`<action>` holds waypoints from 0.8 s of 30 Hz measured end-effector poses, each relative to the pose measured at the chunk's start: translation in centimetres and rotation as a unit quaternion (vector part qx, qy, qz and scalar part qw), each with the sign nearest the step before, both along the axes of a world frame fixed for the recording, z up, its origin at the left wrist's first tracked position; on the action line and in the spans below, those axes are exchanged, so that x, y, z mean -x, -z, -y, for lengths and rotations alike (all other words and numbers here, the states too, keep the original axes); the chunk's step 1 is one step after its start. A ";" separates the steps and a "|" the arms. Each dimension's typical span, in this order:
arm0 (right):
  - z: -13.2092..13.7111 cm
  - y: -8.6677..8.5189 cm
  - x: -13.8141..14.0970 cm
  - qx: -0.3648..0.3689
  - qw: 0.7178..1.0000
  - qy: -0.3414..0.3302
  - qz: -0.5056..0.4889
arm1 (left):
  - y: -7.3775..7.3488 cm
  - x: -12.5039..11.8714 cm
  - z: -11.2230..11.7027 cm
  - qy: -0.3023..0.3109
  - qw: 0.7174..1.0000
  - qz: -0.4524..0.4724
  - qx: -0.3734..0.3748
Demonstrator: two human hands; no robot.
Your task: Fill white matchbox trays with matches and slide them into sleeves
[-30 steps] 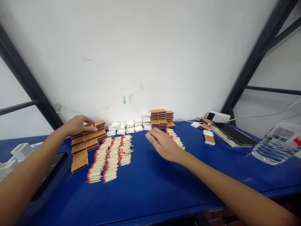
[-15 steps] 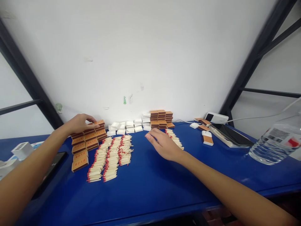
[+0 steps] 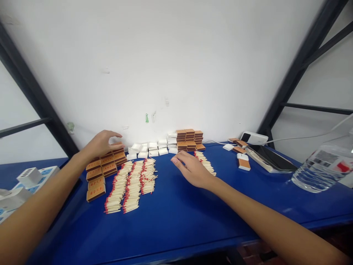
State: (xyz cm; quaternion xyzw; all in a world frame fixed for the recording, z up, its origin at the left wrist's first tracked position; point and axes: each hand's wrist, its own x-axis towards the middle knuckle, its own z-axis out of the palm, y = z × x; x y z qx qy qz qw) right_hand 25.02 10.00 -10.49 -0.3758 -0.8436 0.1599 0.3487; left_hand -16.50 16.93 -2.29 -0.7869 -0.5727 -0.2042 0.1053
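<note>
My left hand (image 3: 103, 142) is over the back of the stacked brown matchboxes (image 3: 109, 168) at the left, thumb and fingers apart, with nothing seen between them. My right hand (image 3: 193, 170) is held low over the blue table, its fingers bent in towards the thumb. Whatever it may hold is hidden. Rows of red-tipped matches (image 3: 131, 189) lie between the left stack and my right hand. Another row of matches (image 3: 205, 162) shows just behind my right hand. White matchbox trays (image 3: 153, 147) are lined up along the wall.
More brown matchboxes (image 3: 189, 139) are stacked by the wall. Loose boxes, a white power bank (image 3: 253, 138), a dark phone (image 3: 271, 158) and a water bottle (image 3: 322, 167) are at the right. A power strip (image 3: 45, 173) with chargers stands left, beside my forearm.
My left hand has lifted slightly off the left matchbox stack, and its thumb and fingers have spread. My right hand has hardly moved. The view has shifted a little.
</note>
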 end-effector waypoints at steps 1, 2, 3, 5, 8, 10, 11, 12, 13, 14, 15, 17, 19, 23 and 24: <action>0.0 0.0 0.0 0.000 1.000 0.000 -0.006 | 0.4 -0.9 -0.4 0.041 0.999 -0.013 -0.016; -0.1 0.0 0.0 0.000 1.000 0.001 -0.012 | 0.8 -1.8 -0.8 0.077 0.996 -0.032 -0.018; -0.1 0.0 0.0 -0.001 1.000 0.001 -0.017 | 1.2 -2.6 -1.3 0.103 0.993 -0.054 -0.016; -0.2 -0.1 -0.1 -0.002 1.000 0.002 -0.023 | 1.9 -4.2 -2.1 0.113 0.988 -0.102 -0.012; -0.3 -0.3 -0.3 -0.005 1.000 0.006 -0.026 | 2.5 -5.5 -2.9 0.097 0.984 -0.150 0.014; -0.4 -0.4 -0.4 -0.008 1.000 0.010 -0.023 | 2.7 -5.8 -3.2 0.088 0.982 -0.163 0.030; -0.5 -0.4 -0.4 -0.010 1.000 0.013 -0.020 | 2.8 -5.8 -3.3 0.086 0.982 -0.164 0.034; -0.5 -0.3 -0.5 -0.013 1.000 0.016 -0.017 | 2.8 -5.7 -3.4 0.085 0.982 -0.163 0.034; -0.6 -0.3 -0.5 -0.015 1.000 0.018 -0.016 | 2.8 -5.5 -3.5 0.086 0.983 -0.159 0.033; -0.7 -0.2 -0.6 -0.016 1.000 0.020 -0.015 | 2.7 -5.4 -3.5 0.088 0.984 -0.152 0.029; -0.8 -0.2 -0.6 -0.014 1.000 0.022 -0.014 | 2.5 -5.4 -3.4 0.089 0.985 -0.144 0.025; -1.0 -0.1 -0.7 -0.010 1.000 0.027 -0.013 | 2.1 -5.8 -3.0 0.093 0.988 -0.126 0.016; -1.1 -0.2 -0.9 -0.006 0.999 0.038 -0.011 | 1.6 -7.2 -1.9 0.108 0.989 -0.105 0.012; -1.2 -0.8 -1.4 -0.012 0.997 0.070 -0.008 | 2.3 -12.8 2.7 0.252 0.963 -0.057 0.072; -1.3 -1.0 -1.6 -0.018 0.997 0.077 -0.007 | 2.8 -14.5 4.0 0.281 0.954 -0.041 0.093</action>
